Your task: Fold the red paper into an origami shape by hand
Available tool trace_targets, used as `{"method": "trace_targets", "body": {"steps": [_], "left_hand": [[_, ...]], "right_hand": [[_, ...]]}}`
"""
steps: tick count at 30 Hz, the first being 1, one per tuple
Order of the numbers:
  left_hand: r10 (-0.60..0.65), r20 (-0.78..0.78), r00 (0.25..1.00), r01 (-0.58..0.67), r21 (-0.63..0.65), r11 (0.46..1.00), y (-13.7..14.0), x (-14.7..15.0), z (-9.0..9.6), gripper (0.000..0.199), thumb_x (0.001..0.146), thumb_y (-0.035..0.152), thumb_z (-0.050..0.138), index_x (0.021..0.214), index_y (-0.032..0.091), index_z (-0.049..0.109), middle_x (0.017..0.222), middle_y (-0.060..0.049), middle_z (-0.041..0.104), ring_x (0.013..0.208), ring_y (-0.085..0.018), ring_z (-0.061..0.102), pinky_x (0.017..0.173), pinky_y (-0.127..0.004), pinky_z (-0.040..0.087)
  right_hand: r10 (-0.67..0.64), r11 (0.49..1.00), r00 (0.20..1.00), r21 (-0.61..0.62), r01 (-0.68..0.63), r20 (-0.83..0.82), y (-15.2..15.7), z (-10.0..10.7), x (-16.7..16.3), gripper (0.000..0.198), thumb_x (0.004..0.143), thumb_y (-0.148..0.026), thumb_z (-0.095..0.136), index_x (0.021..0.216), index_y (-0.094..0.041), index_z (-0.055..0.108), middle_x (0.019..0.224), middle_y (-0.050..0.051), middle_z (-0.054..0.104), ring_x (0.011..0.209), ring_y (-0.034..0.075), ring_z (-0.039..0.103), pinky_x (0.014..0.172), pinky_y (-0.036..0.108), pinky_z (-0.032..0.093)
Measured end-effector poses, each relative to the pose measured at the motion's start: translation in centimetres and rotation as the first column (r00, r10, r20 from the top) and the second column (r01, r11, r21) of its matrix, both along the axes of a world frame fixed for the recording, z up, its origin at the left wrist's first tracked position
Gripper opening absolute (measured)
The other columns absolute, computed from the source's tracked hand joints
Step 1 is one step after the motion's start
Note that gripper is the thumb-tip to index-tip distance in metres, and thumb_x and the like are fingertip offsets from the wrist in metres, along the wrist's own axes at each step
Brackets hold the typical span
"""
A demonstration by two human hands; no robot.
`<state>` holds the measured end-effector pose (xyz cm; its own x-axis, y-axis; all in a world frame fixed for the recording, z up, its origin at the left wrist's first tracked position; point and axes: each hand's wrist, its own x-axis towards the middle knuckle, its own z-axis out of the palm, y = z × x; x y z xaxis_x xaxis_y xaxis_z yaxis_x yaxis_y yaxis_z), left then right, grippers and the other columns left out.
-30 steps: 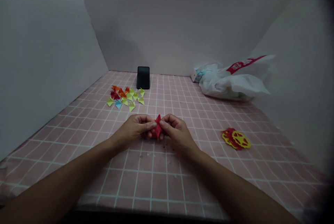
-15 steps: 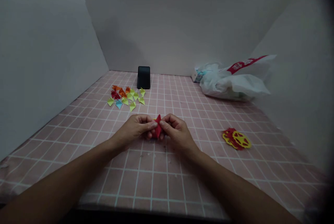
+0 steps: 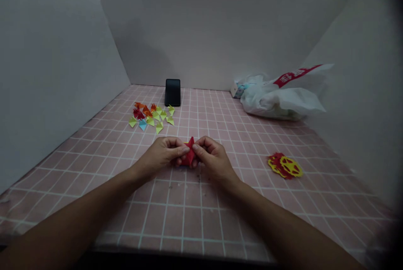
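Note:
A small piece of folded red paper (image 3: pixel 190 152) is held between my two hands near the middle of the table. My left hand (image 3: pixel 168 151) pinches its left side between thumb and fingers. On the other side, my right hand (image 3: pixel 211 153) grips the right edge, thumb on top. The paper comes to a point at its upper end, and my fingers cover part of it. A bit of yellow shows behind it by the left fingertips. Farther off to the left lie several small folded paper pieces (image 3: pixel 150 121) in yellow, orange, red and blue.
A black phone-like slab (image 3: pixel 173 93) stands upright at the back. White plastic bag (image 3: pixel 267 104) with red print lies back right, beside a small box (image 3: pixel 234 90). Red and yellow cut-out discs (image 3: pixel 291 166) lie at right. Pale walls enclose the pink checked tablecloth (image 3: pixel 192 228).
Both hands stay in place on the red paper; its shape between the fingers shifts slightly, showing a little more of its left part. The rest of the scene looks the same.

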<state>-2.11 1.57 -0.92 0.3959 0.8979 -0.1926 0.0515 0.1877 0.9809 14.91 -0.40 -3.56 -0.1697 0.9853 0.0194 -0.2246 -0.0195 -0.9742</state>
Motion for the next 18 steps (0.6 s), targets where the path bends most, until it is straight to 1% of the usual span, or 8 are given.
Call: {"method": "trace_targets", "body": {"steps": [5,9,13,16,18], "left_hand": [[0.000,-0.012,1.000,0.000,0.034,0.999,-0.1,0.1,-0.2,0.027,0.075,0.036,0.074,0.067,0.016,0.059,0.057,0.004,0.057,0.051,-0.008,0.046,0.052,-0.021,0.035],[-0.049,0.034,0.998,0.048,0.013,0.999,-0.1,0.1,-0.8,0.027,0.077,0.038,0.075,0.074,0.016,0.059,0.062,0.002,0.060,0.053,-0.008,0.048,0.054,-0.022,0.035],[-0.109,0.074,0.991,0.109,0.002,0.994,-0.2,0.2,-1.0,0.026,0.080,0.039,0.072,0.083,0.016,0.062,0.069,-0.001,0.067,0.056,-0.010,0.052,0.057,-0.023,0.037],[-0.141,0.027,0.990,0.141,0.015,0.990,-0.2,0.3,-0.7,0.025,0.081,0.039,0.070,0.076,0.015,0.063,0.070,-0.003,0.068,0.057,-0.010,0.051,0.058,-0.024,0.037],[-0.131,-0.014,0.991,0.131,0.032,0.991,-0.2,0.3,-0.5,0.025,0.079,0.037,0.070,0.070,0.015,0.062,0.067,-0.001,0.065,0.055,-0.009,0.049,0.056,-0.024,0.035]], "right_hand": [[-0.010,1.000,1.000,-0.002,0.010,0.012,0.0,-0.1,-0.1,0.023,0.086,-0.037,0.068,0.076,-0.021,0.056,0.056,-0.004,0.061,0.049,0.010,0.055,0.051,0.024,0.041],[-0.019,1.000,1.000,0.012,0.019,0.017,-0.1,0.0,-0.2,0.022,0.086,-0.036,0.067,0.076,-0.020,0.055,0.056,-0.004,0.062,0.049,0.011,0.056,0.051,0.024,0.042],[-0.017,1.000,1.000,0.016,0.017,0.001,-0.2,0.0,-0.2,0.021,0.087,-0.035,0.066,0.076,-0.021,0.055,0.057,-0.003,0.064,0.050,0.011,0.056,0.051,0.024,0.043],[0.000,1.000,1.000,0.007,0.000,0.004,-0.2,-0.1,-0.1,0.021,0.088,-0.035,0.066,0.076,-0.021,0.055,0.058,-0.003,0.063,0.051,0.011,0.057,0.052,0.024,0.044],[0.027,1.000,1.000,-0.007,-0.027,0.008,-0.2,-0.2,0.0,0.023,0.088,-0.036,0.067,0.077,-0.021,0.055,0.059,-0.003,0.063,0.051,0.011,0.057,0.052,0.024,0.043]]}}
